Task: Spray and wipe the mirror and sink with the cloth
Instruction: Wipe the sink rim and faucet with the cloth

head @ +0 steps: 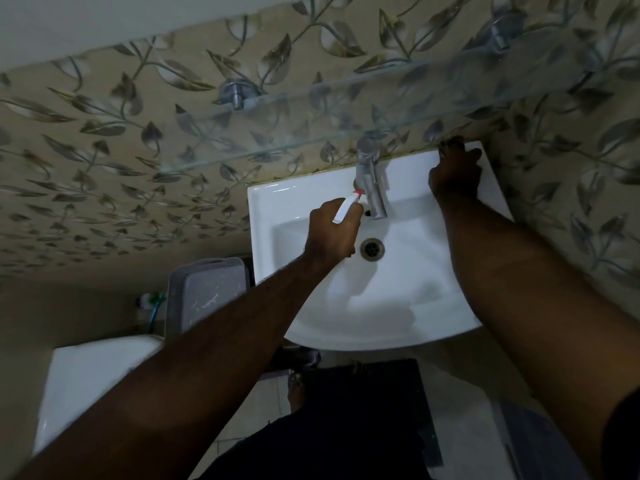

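Now, left hand: fingers curled tight round a white spray bottle, held over the back of the basin with its red-tipped nozzle aimed toward the tap.
Right hand: pressed down on the back right corner of the sink, by the wall; fingers bent against the rim, and whether they hold a cloth under them cannot be told.
Tap: a metal one, standing at the middle of the sink's back ledge, just beside the bottle's nozzle, spout reaching out over the basin.
Drain: round and metal, in the basin's floor, just beside the left wrist.
Sink: white, fixed against the leaf-patterned tile wall.
Glass shelf: on the wall above the sink, carried by two metal brackets.
Grey basket: left of the sink, lower down.
Toilet tank: white, further left, partly behind the left forearm.
Floor mat: dark, beneath the sink.
Mirror: not in sight from this angle.
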